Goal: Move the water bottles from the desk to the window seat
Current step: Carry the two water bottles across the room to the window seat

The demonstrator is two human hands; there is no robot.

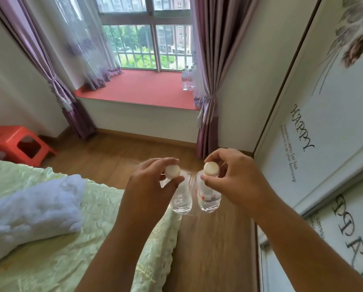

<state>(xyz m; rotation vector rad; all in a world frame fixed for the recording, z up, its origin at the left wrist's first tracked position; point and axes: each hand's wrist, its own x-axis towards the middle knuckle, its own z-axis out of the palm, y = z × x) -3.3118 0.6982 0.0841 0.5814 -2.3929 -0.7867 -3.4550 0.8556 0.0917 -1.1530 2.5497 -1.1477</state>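
- Left bottle (181,199) is pinched at the neck by the left hand (153,182); long axis vertical, cap up.
- Right bottle (209,199) is pinched likewise by the right hand (233,178), upright, just beside it, above the floor.
- More bottles (188,80) are seen upright at the far right of the window seat (138,89).

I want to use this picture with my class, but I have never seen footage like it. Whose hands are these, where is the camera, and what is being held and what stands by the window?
The camera sits on a person's head, looking forward and down, so the two arms are the wearer's own. The left hand pinches the neck of one clear water bottle just below its cap; the right hand holds a second bottle the same way. Both hang upright above the wooden floor. Ahead is a red window seat, where a small group of bottles already stands at its right end. A bed lies to the left, a wardrobe to the right.
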